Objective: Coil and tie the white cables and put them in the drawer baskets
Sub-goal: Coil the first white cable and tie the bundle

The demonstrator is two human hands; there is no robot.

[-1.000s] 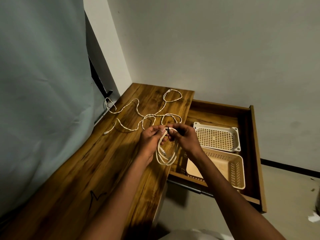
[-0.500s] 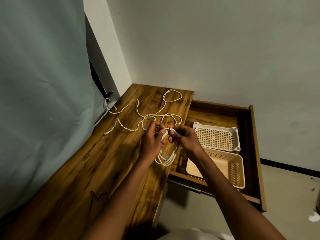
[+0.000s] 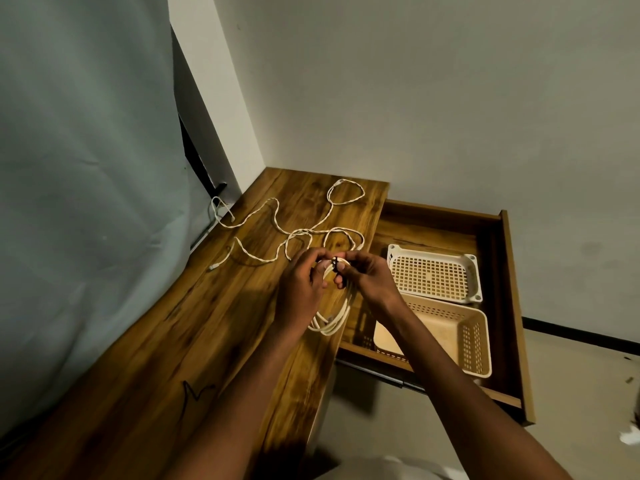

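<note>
Two hands meet over the front edge of the wooden desk (image 3: 145, 341), both working the same coiled white cable (image 3: 332, 317). Left hand (image 3: 301, 289) grips the top of the coil with fingers curled around the strands, and the right hand (image 3: 367, 275) pinches a small black tie (image 3: 335, 262) right where the loops bunch together. The rest of the coil hangs down below the hands, just above the desk near its right edge.

Further back on the desk there's a second white cable (image 3: 298, 233), still totally loose and squiggled all over the place, with one end near the left edge by the grey curtain (image 3: 86, 168).

To the right, the drawer (image 3: 505, 271) is pulled open with two cream plastic baskets inside. The far basket (image 3: 433, 271) is shallow and the near basket (image 3: 464, 341) is deeper, and the right forearm crosses over its left corner. Neither one has a cable in it as far as I can see.
</note>
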